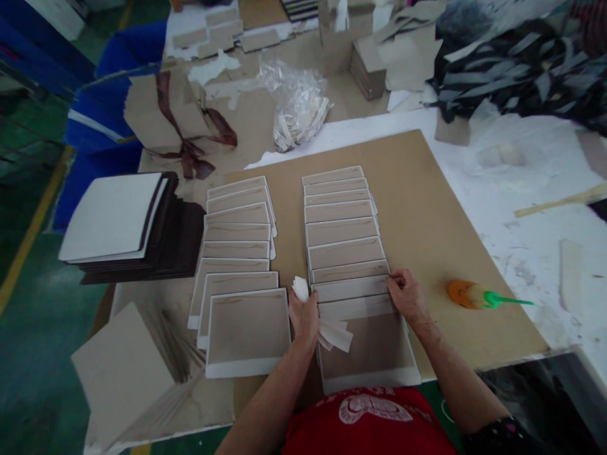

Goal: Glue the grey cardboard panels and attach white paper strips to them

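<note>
My left hand (305, 316) is closed around a bundle of white paper strips (336, 335), whose ends stick out above and below the fist. It rests at the left edge of the right-hand row of overlapping grey-brown boards (344, 253), which have pale borders. At that row's right edge, the fingers of my right hand (408, 296) are pinched together against a board's end; what lies between them is hidden. Nearest my body is a larger exposed board (367, 347). A second row of similar boards (249, 328) overlaps to the left. Thin brown streaks run along several top edges.
An orange bottle with a green nozzle (467, 295) lies on the brown sheet (408, 164) at right. To the left are a dark stack with a white top (114, 215) and loose boards (123, 373). Behind are a tied bundle (161, 114), a plastic bag (298, 114) and dark strips (512, 76).
</note>
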### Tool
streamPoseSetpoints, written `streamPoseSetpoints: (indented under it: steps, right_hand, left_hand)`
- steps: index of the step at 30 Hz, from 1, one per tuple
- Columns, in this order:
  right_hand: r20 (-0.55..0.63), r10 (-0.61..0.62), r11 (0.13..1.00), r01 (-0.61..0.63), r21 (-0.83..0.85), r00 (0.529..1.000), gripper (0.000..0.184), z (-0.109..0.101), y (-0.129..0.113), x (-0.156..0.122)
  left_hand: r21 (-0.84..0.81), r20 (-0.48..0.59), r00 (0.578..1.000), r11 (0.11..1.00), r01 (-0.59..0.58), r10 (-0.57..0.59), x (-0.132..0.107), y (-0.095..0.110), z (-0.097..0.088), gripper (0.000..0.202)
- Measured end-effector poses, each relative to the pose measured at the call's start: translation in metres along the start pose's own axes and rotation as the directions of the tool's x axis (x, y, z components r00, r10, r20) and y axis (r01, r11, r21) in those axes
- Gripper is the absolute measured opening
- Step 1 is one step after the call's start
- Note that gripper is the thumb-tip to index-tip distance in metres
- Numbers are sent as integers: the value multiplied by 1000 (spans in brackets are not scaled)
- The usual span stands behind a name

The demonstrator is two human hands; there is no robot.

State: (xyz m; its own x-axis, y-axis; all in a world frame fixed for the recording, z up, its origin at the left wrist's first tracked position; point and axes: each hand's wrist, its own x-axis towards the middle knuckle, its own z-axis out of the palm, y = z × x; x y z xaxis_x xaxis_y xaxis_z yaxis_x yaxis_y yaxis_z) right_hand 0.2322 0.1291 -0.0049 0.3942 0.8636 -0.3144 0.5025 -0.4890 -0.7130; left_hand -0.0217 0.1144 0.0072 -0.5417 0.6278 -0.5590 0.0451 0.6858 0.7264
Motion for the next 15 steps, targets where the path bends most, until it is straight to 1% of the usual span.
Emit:
streamPoseSetpoints:
  steps: [3,5,8,12,15]
  right_hand:
    - [0,-7,1000,7,-11,1000,34,0,2,2]
    - [10,-10,1000,10,-18,1000,36,-1,2,1]
    - [5,-5,999,5,-40,1000,37,-1,1,-1]
    - [-23,12,997,-14,-73,1000,37,1,0,-1]
    - [-33,17,996,-20,-87,999,36,3,1,-1]
  left_hand:
    - [38,11,999,999,-30,30,0,0,-3,31]
    - [64,16,999,997,-48,47,0,1,-5,34]
    - [113,-3,998,992,-62,63,1,4,-6,35]
    - [173,-25,998,983,-57,62,0,10,-5,28]
    - [190,-28,998,980,-53,60,-2,12,-5,26]
